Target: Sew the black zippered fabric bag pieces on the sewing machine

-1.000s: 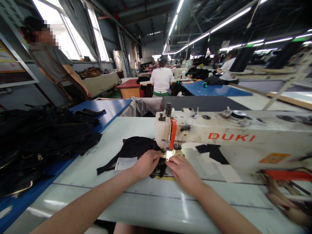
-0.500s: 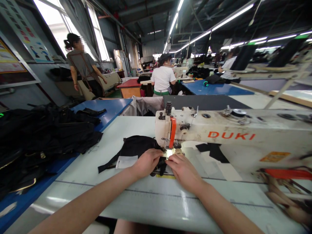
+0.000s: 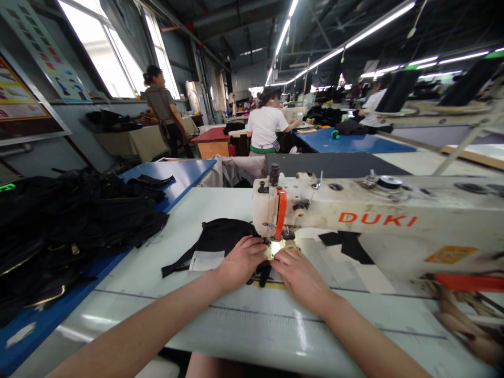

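Observation:
A black fabric piece (image 3: 224, 233) with a narrow strap lies on the pale sewing table, left of the needle area of a white sewing machine (image 3: 378, 210). My left hand (image 3: 243, 261) presses down on its right edge, fingers bent and together. Close beside the needle, my right hand (image 3: 295, 266) has its fingers closed on the edge of the fabric. A white label-like patch (image 3: 207, 261) lies on the fabric by my left wrist. The fingertips and the stitching spot are partly hidden under the machine head.
A heap of black garments with zippers (image 3: 79, 226) covers the blue table (image 3: 173, 184) on the left. Black and white scraps (image 3: 350, 247) lie beneath the machine arm. A seated co-worker (image 3: 265, 126) is ahead, and another person (image 3: 163, 110) stands by the windows.
Both hands stay almost in place at the needle. The view has shifted slightly. The person by the windows has moved farther away, and the seated co-worker's right arm now reaches out.

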`<state>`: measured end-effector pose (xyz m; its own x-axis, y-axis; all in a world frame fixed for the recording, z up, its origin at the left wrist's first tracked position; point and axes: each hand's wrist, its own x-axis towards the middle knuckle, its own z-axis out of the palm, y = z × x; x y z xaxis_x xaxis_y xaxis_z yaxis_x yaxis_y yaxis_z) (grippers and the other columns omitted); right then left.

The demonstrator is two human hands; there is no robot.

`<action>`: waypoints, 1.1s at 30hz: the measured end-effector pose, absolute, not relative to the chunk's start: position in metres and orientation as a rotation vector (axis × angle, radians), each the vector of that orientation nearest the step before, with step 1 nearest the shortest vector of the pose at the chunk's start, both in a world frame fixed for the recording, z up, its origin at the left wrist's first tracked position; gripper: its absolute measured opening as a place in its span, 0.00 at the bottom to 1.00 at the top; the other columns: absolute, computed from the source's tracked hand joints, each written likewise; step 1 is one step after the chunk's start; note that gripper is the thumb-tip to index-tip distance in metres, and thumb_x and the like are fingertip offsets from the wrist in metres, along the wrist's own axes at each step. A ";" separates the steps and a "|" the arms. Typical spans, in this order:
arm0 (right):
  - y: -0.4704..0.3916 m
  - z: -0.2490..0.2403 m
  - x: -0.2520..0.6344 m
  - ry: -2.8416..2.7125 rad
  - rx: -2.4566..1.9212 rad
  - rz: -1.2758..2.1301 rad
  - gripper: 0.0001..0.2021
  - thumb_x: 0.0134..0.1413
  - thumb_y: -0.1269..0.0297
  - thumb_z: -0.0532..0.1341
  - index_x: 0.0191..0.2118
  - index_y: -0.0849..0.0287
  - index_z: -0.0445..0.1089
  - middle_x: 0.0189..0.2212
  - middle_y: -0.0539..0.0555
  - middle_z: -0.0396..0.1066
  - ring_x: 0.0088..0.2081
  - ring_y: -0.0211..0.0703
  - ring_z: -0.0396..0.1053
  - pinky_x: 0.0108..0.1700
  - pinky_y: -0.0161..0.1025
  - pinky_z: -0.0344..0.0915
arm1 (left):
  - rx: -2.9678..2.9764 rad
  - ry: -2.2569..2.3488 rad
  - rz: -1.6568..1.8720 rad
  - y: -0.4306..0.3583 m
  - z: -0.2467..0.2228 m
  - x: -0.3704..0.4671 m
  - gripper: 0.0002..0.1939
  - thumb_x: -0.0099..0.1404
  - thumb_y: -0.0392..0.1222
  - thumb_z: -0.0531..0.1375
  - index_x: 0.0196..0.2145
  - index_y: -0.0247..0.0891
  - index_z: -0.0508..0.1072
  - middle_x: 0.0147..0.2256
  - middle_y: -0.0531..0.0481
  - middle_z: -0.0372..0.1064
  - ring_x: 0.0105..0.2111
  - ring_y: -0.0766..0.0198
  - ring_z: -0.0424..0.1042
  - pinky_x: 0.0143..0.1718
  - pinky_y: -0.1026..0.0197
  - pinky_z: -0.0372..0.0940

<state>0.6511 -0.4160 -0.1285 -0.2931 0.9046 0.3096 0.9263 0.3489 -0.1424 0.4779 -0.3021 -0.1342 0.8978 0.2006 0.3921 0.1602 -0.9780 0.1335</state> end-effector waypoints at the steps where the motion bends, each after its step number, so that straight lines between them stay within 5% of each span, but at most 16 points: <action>1: -0.416 -0.129 0.651 -2.286 -1.615 -0.089 0.08 0.56 0.77 0.56 0.38 0.60 0.69 0.36 0.54 0.67 0.43 0.46 0.61 0.46 0.43 0.59 | 3.002 0.269 0.607 -0.302 -0.133 0.478 0.11 0.67 0.35 0.53 0.44 0.40 0.71 0.47 0.47 0.69 0.54 0.57 0.60 0.58 0.49 0.54; 8: -0.418 -0.134 0.652 -2.283 -1.607 -0.060 0.08 0.56 0.76 0.55 0.37 0.60 0.69 0.35 0.54 0.67 0.42 0.46 0.61 0.46 0.43 0.60 | 3.111 0.144 0.474 -0.303 -0.129 0.479 0.10 0.68 0.36 0.52 0.44 0.36 0.70 0.42 0.46 0.71 0.47 0.61 0.65 0.55 0.55 0.56; 33: -0.416 -0.136 0.649 -2.226 -1.672 -0.106 0.12 0.54 0.77 0.57 0.43 0.60 0.70 0.36 0.55 0.68 0.41 0.47 0.62 0.46 0.45 0.61 | 3.045 0.205 0.485 -0.302 -0.133 0.470 0.13 0.65 0.34 0.53 0.47 0.38 0.70 0.46 0.47 0.71 0.50 0.61 0.66 0.58 0.53 0.52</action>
<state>0.6492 -0.4156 -0.1357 -0.2399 0.9157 0.3224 0.9421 0.2997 -0.1502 0.4701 -0.3023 -0.1334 0.9420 0.1389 0.3056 0.1229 -0.9899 0.0711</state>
